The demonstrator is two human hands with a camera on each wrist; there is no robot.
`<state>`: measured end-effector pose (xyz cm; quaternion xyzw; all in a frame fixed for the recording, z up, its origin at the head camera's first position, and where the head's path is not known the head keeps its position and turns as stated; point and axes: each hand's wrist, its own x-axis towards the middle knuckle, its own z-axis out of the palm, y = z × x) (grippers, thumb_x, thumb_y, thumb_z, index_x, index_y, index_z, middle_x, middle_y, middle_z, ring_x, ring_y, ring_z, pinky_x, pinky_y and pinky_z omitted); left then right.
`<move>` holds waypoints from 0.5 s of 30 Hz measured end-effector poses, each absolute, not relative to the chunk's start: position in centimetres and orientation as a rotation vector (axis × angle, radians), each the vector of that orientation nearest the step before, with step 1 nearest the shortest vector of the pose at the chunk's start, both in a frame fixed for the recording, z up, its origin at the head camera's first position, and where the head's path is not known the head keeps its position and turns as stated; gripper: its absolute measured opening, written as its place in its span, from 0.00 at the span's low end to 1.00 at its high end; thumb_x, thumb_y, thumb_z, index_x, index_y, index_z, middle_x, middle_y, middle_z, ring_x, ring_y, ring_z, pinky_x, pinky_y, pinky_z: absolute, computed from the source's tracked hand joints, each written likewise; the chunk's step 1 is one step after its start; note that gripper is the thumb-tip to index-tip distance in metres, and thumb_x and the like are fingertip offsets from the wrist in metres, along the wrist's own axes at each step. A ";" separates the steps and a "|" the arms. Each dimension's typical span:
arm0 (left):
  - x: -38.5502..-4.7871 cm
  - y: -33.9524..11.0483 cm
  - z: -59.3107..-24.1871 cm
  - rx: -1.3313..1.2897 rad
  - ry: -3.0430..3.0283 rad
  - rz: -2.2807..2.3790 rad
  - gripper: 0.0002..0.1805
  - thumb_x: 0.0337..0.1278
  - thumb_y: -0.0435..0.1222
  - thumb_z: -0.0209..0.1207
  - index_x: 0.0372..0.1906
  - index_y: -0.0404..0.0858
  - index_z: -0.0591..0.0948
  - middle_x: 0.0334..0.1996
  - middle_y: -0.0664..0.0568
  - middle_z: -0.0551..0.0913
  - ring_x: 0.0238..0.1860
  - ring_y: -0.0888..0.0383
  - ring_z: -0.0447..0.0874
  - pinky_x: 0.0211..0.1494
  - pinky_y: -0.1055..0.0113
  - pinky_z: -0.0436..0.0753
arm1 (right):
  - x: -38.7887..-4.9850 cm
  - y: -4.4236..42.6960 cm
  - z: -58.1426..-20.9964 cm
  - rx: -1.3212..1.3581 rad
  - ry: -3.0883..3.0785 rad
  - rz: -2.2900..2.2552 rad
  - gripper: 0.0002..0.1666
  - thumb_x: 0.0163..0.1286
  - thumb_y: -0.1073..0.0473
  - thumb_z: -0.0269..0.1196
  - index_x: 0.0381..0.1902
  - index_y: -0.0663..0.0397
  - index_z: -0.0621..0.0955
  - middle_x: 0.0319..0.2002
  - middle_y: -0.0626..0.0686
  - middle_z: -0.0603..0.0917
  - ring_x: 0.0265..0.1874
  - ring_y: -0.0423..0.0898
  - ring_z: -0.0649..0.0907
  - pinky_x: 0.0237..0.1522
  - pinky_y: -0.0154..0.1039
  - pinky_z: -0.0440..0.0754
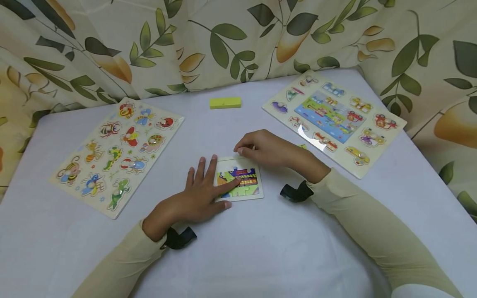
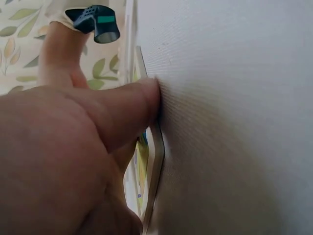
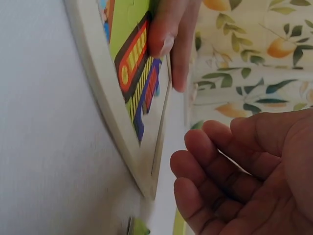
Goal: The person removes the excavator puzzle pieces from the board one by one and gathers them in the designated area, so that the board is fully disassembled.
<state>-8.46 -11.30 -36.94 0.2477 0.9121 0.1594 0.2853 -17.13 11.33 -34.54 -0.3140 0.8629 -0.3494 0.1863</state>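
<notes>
A small framed jigsaw puzzle (image 1: pixel 242 195) lies flat on the table, its lower part filled with bright pieces and its upper part bare. My left hand (image 1: pixel 201 194) rests on its left side with the fingers spread, the index fingertip touching the pieces. In the left wrist view the thumb (image 2: pixel 132 105) lies by the frame's edge. Just above the puzzle's upper right corner is my right hand (image 1: pixel 265 148). Its fingers (image 3: pixel 195 174) are loosely curled in the right wrist view, with nothing between them. The puzzle frame (image 3: pixel 105 105) is apart from those fingers.
An insect peg board (image 1: pixel 123 161) lies at the left, and a vehicle peg board (image 1: pixel 328 120) at the back right. A yellow-green block (image 1: pixel 225 103) sits toward the back. Near the right forearm a small yellow-green piece (image 1: pixel 302 146) shows partly. A leaf-patterned curtain (image 1: pixel 208 41) hangs behind the table.
</notes>
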 end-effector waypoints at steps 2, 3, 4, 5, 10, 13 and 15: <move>-8.4 -11.3 -36.9 0.667 2.434 0.439 0.32 0.69 0.53 0.51 0.74 0.65 0.57 0.73 0.43 0.16 0.69 0.41 0.06 0.66 0.38 0.24 | -17.1 10.9 -34.6 -0.914 2.411 -0.985 0.13 0.73 0.64 0.57 0.48 0.61 0.85 0.43 0.52 0.85 0.41 0.46 0.79 0.46 0.42 0.76; -8.4 -11.3 -36.9 0.672 2.430 0.443 0.31 0.70 0.53 0.50 0.74 0.64 0.57 0.73 0.43 0.16 0.69 0.41 0.06 0.66 0.38 0.23 | -17.1 10.8 -34.7 -0.927 2.401 -0.984 0.13 0.73 0.64 0.57 0.48 0.62 0.85 0.43 0.52 0.85 0.40 0.46 0.79 0.46 0.42 0.77; -8.4 -11.2 -36.9 0.678 2.429 0.445 0.30 0.71 0.52 0.50 0.74 0.64 0.57 0.73 0.42 0.15 0.68 0.41 0.06 0.66 0.38 0.24 | -17.0 10.6 -34.7 -0.941 2.393 -0.982 0.13 0.72 0.65 0.57 0.48 0.62 0.85 0.42 0.52 0.85 0.40 0.46 0.79 0.46 0.42 0.77; -8.4 -11.2 -36.9 0.684 2.428 0.443 0.30 0.71 0.52 0.49 0.75 0.64 0.57 0.72 0.42 0.15 0.68 0.40 0.06 0.66 0.37 0.24 | -17.0 10.4 -34.7 -0.946 2.384 -0.980 0.13 0.72 0.65 0.57 0.48 0.62 0.85 0.43 0.52 0.85 0.40 0.46 0.79 0.46 0.41 0.77; -8.3 -11.3 -36.9 0.710 2.439 0.431 0.30 0.72 0.51 0.48 0.75 0.63 0.57 0.73 0.41 0.16 0.69 0.40 0.07 0.66 0.36 0.25 | -16.6 9.9 -34.6 -0.945 2.352 -0.962 0.13 0.72 0.65 0.57 0.49 0.62 0.84 0.44 0.52 0.85 0.41 0.46 0.79 0.45 0.40 0.77; -8.2 -11.3 -37.0 0.717 2.442 0.432 0.30 0.72 0.51 0.48 0.75 0.62 0.58 0.73 0.41 0.16 0.69 0.39 0.07 0.65 0.35 0.25 | -16.5 9.6 -34.7 -0.935 2.350 -0.958 0.14 0.72 0.64 0.57 0.50 0.62 0.84 0.45 0.52 0.85 0.42 0.45 0.80 0.46 0.40 0.77; -8.2 -11.3 -37.0 0.712 2.440 0.431 0.29 0.72 0.52 0.48 0.75 0.63 0.57 0.72 0.41 0.16 0.68 0.40 0.07 0.65 0.36 0.24 | -16.5 9.5 -34.7 -0.924 2.344 -0.960 0.14 0.73 0.64 0.57 0.50 0.62 0.84 0.45 0.52 0.85 0.42 0.45 0.80 0.46 0.40 0.77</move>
